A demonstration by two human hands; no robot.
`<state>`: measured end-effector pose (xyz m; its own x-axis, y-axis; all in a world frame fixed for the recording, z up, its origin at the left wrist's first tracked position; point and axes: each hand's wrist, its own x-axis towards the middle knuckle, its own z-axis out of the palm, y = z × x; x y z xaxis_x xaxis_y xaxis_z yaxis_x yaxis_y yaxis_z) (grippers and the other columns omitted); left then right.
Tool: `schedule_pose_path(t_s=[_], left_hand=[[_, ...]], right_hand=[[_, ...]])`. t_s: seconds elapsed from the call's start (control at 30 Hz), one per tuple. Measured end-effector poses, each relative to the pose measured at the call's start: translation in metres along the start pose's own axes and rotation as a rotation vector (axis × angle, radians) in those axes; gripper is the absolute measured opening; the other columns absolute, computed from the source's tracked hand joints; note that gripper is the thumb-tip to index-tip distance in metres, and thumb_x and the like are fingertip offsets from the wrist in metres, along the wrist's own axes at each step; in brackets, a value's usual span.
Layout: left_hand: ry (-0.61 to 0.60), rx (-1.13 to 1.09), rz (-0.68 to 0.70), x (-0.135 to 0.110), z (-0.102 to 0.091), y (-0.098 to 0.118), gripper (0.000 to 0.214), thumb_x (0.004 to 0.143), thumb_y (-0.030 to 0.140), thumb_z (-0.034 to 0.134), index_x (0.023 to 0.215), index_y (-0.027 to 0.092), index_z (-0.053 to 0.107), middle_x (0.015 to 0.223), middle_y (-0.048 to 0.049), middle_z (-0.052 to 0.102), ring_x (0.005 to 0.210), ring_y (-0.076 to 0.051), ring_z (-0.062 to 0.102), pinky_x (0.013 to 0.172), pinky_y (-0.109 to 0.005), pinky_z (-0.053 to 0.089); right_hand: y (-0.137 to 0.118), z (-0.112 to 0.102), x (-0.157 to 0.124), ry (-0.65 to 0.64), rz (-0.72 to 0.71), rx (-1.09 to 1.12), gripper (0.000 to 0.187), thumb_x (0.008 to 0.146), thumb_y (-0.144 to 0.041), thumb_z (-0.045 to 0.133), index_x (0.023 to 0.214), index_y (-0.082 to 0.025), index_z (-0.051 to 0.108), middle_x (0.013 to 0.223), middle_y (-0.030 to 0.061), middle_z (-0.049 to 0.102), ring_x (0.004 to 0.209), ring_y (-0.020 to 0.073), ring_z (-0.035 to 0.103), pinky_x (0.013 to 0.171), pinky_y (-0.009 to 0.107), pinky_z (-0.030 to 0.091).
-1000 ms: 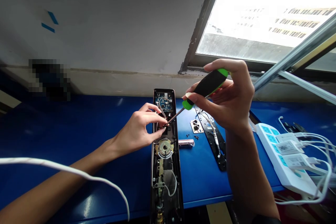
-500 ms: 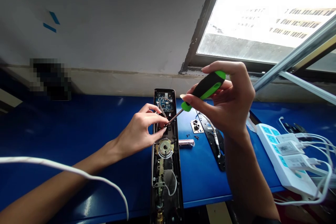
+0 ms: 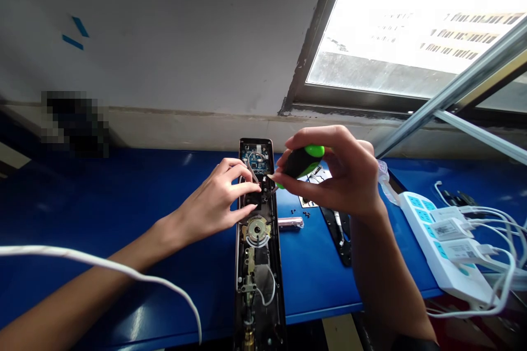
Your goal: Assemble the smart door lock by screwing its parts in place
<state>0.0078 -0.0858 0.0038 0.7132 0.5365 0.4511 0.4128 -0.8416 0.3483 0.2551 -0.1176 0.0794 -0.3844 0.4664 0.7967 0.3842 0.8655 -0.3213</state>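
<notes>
Right hand [image 3: 337,175] clamps a screwdriver [image 3: 302,163] by its smooth black-and-green handle, the thin shaft lost behind the fingers! Left hand [image 3: 212,200] curls over the long dark metal lock panel [image 3: 259,285] on the blue table [image 3: 123,203], just below the green circuit board [image 3: 256,158]; whether it pinches anything, can't tell.

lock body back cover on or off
Off: the door lock body shows its bare circuit board and wiring.
</notes>
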Motion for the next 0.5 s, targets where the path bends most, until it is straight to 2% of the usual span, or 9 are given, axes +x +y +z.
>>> schedule_pose_path(t_s=[0.3, 0.5], left_hand=[[-0.039, 0.027, 0.002, 0.0002, 0.0020, -0.0012, 0.026, 0.091, 0.024, 0.080, 0.116, 0.021, 0.077, 0.125, -0.0130, 0.065, 0.132, -0.033, 0.050, 0.109, -0.055, 0.055], [-0.045, -0.051, -0.038, 0.0004, 0.0048, -0.0058, 0.025, 0.088, 0.025, 0.082, 0.113, 0.022, 0.079, 0.122, -0.0117, 0.063, 0.127, -0.032, 0.053, 0.108, -0.053, 0.056]], right_hand=[[0.0005, 0.0026, -0.0005, 0.001, -0.002, -0.011, 0.048, 0.081, -0.019, 0.088, 0.123, -0.027, 0.067, 0.107, 0.0010, 0.079, 0.086, 0.0187, 0.080, 0.075, 0.032, 0.070], [-0.0014, 0.0031, 0.0002, -0.001, -0.009, -0.028, 0.047, 0.081, -0.018, 0.088, 0.121, -0.026, 0.066, 0.106, 0.0013, 0.079, 0.086, 0.0184, 0.080, 0.073, 0.032, 0.070]])
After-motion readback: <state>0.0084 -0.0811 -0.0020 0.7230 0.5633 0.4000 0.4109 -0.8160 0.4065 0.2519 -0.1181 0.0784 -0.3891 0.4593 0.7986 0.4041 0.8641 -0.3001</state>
